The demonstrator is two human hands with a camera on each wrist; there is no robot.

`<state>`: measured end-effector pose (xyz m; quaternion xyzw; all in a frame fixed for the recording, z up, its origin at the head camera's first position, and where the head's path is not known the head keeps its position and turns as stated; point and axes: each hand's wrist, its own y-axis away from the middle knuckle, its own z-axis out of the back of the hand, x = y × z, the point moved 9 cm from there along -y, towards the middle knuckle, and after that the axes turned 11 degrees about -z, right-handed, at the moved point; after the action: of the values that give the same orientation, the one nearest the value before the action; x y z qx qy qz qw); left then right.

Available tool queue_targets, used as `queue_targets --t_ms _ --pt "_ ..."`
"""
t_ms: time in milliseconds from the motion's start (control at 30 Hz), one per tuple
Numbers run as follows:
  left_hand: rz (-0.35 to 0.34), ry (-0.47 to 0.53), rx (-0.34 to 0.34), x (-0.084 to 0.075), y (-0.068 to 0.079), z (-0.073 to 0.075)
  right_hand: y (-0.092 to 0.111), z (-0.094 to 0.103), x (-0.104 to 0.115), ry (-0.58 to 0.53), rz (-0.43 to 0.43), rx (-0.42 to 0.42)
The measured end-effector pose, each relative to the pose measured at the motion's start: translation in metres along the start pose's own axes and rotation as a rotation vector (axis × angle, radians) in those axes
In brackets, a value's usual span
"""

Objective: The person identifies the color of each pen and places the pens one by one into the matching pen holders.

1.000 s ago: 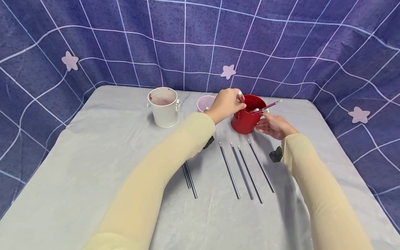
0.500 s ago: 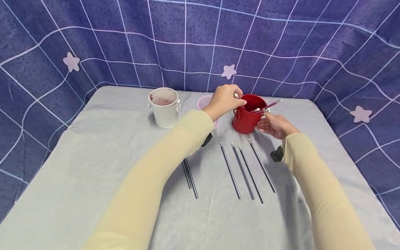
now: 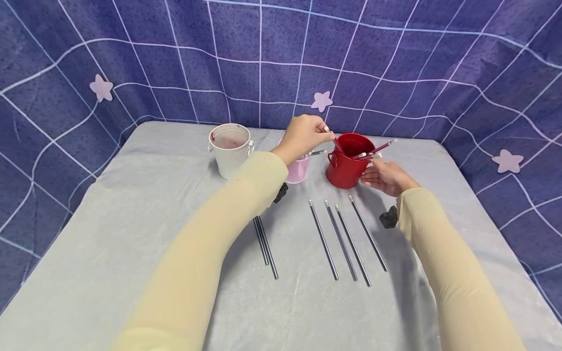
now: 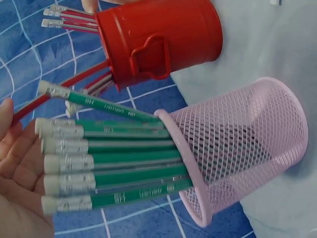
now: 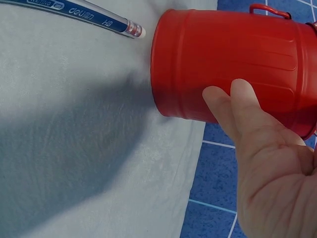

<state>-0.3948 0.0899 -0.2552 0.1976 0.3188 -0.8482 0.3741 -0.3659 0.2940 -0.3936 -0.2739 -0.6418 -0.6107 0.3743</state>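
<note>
My left hand [image 3: 303,138] pinches a dark red pencil [image 3: 337,144] near its white-eraser end. Its other end reaches into the red bucket [image 3: 344,174], and it leans over the left rim. More red pencils [image 4: 74,21] stick out of the bucket's right side. My right hand [image 3: 387,178] touches the right side of the bucket, its visible fingers [image 5: 243,96] extended along the wall; the thumb lies near the rim. Below my left hand stands a pink mesh cup [image 4: 237,144] holding several green pencils [image 4: 133,163], partly hidden by the hand in the head view.
Several dark blue pencils [image 3: 323,240] lie on the grey cloth in front of the bucket, with others [image 3: 266,248] beside my left forearm. A white bucket [image 3: 230,155] stands at the left. A blue gridded curtain [image 3: 219,53] hangs behind and at both sides.
My left hand has shifted left and a little away from the red bucket, tilting the red pencil leftward. More of the pink cup and its green pencils shows. The right hand stays in place.
</note>
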Motion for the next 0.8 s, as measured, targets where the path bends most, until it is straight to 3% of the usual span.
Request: queue_targets --t_ms 400,500,800 --pt "0.026 -0.174 0.134 -0.004 -0.008 -0.021 -0.002 -0.004 0.001 0.0 0.008 0.003" --pt "0.026 -0.144 0.136 -0.002 -0.005 -0.019 -0.002 -0.005 0.001 0.016 0.008 0.002" --pt "0.04 -0.005 0.053 0.016 0.01 0.002 0.0 -0.001 0.001 -0.015 0.004 -0.001"
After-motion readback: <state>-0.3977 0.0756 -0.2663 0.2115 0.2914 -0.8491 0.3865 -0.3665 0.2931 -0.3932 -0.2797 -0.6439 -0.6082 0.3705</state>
